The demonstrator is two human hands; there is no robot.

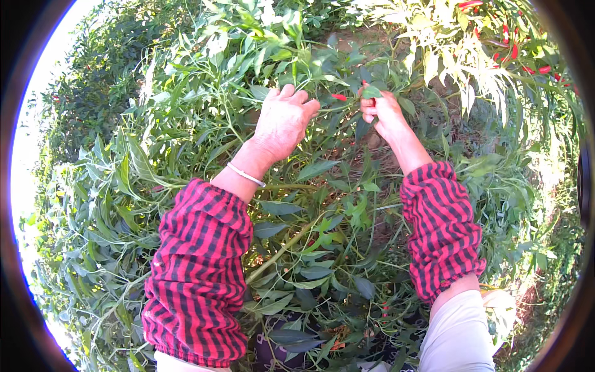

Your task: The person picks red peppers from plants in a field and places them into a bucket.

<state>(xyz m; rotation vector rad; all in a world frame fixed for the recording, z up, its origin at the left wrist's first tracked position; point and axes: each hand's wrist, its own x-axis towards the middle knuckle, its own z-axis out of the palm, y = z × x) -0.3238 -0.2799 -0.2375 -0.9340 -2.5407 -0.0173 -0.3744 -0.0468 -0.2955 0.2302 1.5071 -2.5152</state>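
My left hand (284, 122) is curled into the foliage of a chili pepper plant, its thumb and forefinger closed at a thin green stem (335, 109). The other fingertips are hidden from me. A red chili pepper (339, 97) hangs just right of that hand. To the right, my right hand (386, 111) has its fingers bent in around a spot where a small red chili tip (364, 83) pokes out. A green leaf (371, 91) covers part of its thumb and fingers.
Ripe red chilies (514, 51) hang in bright sun at the upper right. A thick branch (283, 251) slants through the leaves below my hands. Dense foliage (102, 260) fills the left. Dry soil (360, 41) shows at the top. Dark patterned cloth (279, 346) is at the bottom.
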